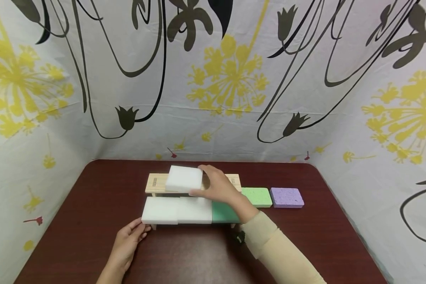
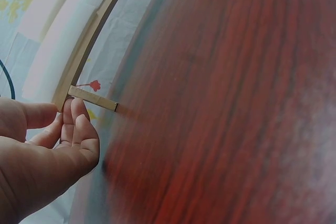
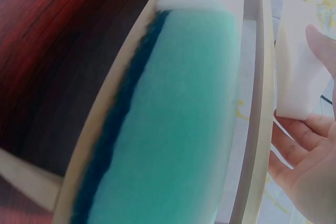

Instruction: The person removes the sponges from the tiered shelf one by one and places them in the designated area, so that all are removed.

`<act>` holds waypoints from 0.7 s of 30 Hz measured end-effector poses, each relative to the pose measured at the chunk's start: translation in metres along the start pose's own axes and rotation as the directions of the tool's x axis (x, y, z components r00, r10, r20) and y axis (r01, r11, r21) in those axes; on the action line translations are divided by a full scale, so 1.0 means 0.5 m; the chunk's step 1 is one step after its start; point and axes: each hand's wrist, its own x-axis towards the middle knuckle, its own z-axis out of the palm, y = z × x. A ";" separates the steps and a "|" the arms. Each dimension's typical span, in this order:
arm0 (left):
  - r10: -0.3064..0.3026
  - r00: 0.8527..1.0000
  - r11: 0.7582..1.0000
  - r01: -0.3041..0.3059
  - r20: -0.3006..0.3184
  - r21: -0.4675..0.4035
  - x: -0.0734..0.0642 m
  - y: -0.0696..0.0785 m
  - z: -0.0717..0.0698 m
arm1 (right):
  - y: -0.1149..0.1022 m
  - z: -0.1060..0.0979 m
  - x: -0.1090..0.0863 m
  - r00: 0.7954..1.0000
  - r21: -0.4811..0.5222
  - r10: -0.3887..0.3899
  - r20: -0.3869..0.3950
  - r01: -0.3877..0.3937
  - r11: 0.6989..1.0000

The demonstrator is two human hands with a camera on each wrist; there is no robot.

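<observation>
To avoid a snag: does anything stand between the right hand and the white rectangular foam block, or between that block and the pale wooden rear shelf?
Nothing visible does: the right hand grips the white rectangular foam block directly, and nothing shows between it and the pale wooden rear shelf. The block's underside is hidden.

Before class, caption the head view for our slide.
Right grip holds a white block; left grip holds a wooden rack.

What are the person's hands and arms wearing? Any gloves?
No gloves: the left hand and right hand are both bare. The right arm has a pale cream sleeve with a wide cuff. No sleeve shows on the left. A small dark thing shows beside the cuff, but I can't tell what it is.
</observation>
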 end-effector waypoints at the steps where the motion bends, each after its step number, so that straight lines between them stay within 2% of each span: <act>1: 0.002 1.000 1.000 -0.002 0.003 0.000 0.000 0.000 0.001 | 0.003 -0.002 -0.003 1.000 -0.003 0.001 -0.006 -0.001 1.000; 21: 0.008 1.000 1.000 -0.008 0.001 0.009 0.002 -0.001 0.001 | 0.029 -0.029 -0.045 0.999 0.008 0.024 -0.044 -0.023 1.000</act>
